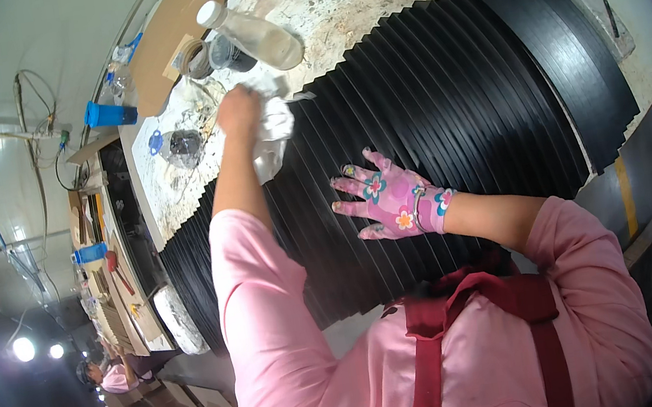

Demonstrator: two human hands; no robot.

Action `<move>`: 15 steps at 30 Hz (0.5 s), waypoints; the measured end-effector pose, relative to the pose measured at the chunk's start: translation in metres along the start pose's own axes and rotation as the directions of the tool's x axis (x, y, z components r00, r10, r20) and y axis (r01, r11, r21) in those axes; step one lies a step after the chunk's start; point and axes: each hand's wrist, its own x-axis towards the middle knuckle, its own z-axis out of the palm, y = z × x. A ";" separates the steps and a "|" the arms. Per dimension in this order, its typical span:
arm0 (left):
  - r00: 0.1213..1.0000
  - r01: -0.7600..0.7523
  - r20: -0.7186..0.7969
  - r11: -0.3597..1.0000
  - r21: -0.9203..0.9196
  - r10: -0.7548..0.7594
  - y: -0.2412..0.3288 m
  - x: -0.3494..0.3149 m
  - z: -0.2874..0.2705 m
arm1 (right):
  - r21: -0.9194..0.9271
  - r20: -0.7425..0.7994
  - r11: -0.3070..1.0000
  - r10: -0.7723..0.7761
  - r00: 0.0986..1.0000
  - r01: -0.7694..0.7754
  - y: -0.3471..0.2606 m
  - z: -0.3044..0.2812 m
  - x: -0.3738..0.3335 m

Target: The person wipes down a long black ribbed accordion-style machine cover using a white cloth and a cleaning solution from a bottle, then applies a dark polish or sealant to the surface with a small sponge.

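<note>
A long black pleated bellows (443, 87) lies across the table in front of me, its folds running away from my body. My right hand (393, 196), in a pink flowered glove, rests flat on the folds with its fingers spread. Bare and slightly blurred, my left hand (239, 113) is closed on a crumpled white cloth (274, 127) at the far edge of the bellows. The cloth hangs down over the folds; its exact material is hard to tell. A wide, smooth black end panel (558, 46) joins the pleats on the right.
Beyond my left hand stand a clear bottle with a white cap (256, 34), a dark cup (230, 54) and a tape roll (193, 60). A clear container with dark contents (185, 147) and a blue cup (111, 114) are at the left. Another person (117, 374) is far left.
</note>
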 end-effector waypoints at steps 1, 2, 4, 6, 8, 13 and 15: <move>0.999 0.025 -0.038 1.000 -0.004 -0.025 -0.035 0.001 0.002 | 0.024 -0.013 1.000 -0.017 1.000 0.018 -0.005 0.001 0.003; 0.999 0.034 -0.016 0.998 0.043 -0.034 -0.042 0.003 -0.006 | 0.042 -0.018 0.999 -0.013 1.000 0.013 -0.002 0.002 0.003; 0.992 -0.018 -0.129 1.000 -0.016 0.016 -0.035 0.003 -0.019 | 0.067 -0.023 0.998 0.002 1.000 -0.001 0.003 0.006 0.002; 0.980 -0.126 -0.164 0.991 -0.052 0.116 -0.018 -0.006 -0.028 | 0.093 -0.005 0.996 0.018 1.000 -0.017 0.004 0.005 0.002; 0.943 -0.285 -0.203 0.955 -0.083 0.264 0.000 -0.026 -0.005 | 0.101 0.008 0.995 0.020 1.000 -0.021 0.001 0.001 0.003; 0.990 -0.087 -0.113 0.996 0.012 0.088 -0.043 -0.013 0.003 | 0.118 0.002 0.993 0.002 1.000 -0.002 -0.008 0.001 0.006; 0.984 0.043 -0.173 0.999 0.026 -0.038 -0.058 -0.012 -0.022 | 0.109 0.005 0.994 0.029 1.000 -0.030 -0.003 0.000 0.005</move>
